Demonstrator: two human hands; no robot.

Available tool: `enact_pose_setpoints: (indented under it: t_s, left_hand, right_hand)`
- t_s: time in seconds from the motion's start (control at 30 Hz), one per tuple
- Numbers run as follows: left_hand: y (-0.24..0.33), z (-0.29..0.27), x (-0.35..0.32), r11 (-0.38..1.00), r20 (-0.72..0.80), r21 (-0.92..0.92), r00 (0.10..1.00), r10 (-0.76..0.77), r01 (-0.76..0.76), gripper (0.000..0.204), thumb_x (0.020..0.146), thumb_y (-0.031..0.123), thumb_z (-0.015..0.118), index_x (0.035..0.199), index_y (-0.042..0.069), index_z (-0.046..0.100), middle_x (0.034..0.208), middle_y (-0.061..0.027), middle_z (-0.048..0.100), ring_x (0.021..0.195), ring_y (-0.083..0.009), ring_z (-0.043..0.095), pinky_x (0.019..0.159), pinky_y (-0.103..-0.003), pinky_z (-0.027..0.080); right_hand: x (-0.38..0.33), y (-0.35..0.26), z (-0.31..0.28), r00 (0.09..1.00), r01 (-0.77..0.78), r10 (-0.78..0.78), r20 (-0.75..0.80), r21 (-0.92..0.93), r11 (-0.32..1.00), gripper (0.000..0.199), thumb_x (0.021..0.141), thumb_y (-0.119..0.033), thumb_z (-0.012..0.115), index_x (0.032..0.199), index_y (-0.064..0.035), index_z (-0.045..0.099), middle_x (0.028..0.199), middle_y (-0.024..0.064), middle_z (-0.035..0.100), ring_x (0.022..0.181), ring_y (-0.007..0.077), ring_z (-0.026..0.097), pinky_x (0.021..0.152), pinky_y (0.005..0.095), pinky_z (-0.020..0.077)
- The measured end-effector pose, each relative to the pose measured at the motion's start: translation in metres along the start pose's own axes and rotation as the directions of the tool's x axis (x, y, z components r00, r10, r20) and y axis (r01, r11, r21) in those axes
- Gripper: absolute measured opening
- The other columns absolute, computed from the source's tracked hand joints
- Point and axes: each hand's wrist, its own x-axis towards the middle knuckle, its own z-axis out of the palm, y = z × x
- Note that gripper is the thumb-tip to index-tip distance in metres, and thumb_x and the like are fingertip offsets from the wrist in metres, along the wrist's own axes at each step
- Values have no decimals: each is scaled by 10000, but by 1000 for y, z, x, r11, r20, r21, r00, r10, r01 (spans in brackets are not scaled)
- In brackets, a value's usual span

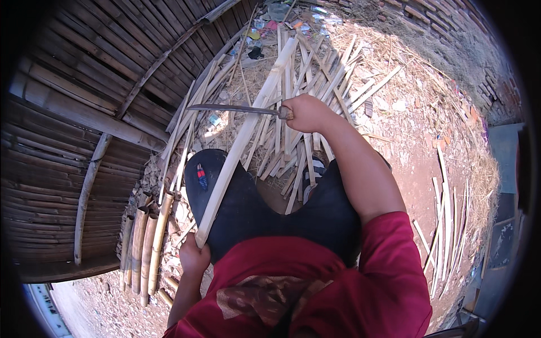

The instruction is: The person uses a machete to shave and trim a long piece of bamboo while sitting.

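Observation:
A long pale bamboo strip (243,134) slants from beside my left hip, over my left thigh, out past my knees. My left hand (194,256) is closed round its near end. In my right hand (306,112) is the handle of a machete, gripped in a fist. The machete's long dark blade (231,108) points left and crosses the strip beyond my knees; whether its edge bites into the bamboo I cannot tell. Under and beyond the strip, many split bamboo strips (287,152) lie heaped on the ground between and past my feet.
At the left stands a bamboo-slat wall (62,174) with round poles. Several uncut bamboo poles (147,248) lie near my left side. More thin strips (445,219) lie on the dirt at the right. A brick wall (434,25) rises at the far right, with scattered litter (282,14) at the back.

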Motion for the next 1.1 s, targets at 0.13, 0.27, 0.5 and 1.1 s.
enact_pose_setpoints:
  t_s: [0.13,0.27,0.5,1.1]
  left_hand:
    - [-4,1,-7,999,-17,-36,1000,18,-19,203,742,96,622,898,2,532,675,-241,619,663,-476,644,632,-560,515]
    - [-23,2,-7,999,-27,11,999,45,-45,198,741,98,625,898,8,545,669,-233,623,652,-469,645,628,-554,521]
    - [-15,-17,-6,999,7,46,1000,12,-12,182,735,98,639,867,18,544,662,-233,629,634,-467,645,629,-551,530]
    - [-44,14,-9,992,-87,-128,996,4,-16,189,727,124,665,859,28,569,676,-243,631,623,-468,648,566,-546,517]
  right_hand:
    - [-20,-62,-2,970,213,-177,167,-229,950,209,715,-150,677,911,-84,702,870,184,711,880,408,684,807,489,547]
    - [-4,11,-8,998,-56,56,0,58,997,197,726,-139,656,907,-73,695,880,188,711,881,409,681,808,492,543]
    - [-1,0,5,997,-3,-6,-76,-108,994,186,720,-152,667,896,-89,672,810,177,689,832,410,675,740,515,534]
    - [17,-39,-55,987,-64,42,-156,-142,988,241,755,-199,696,975,-101,709,835,170,701,855,402,674,766,503,529]
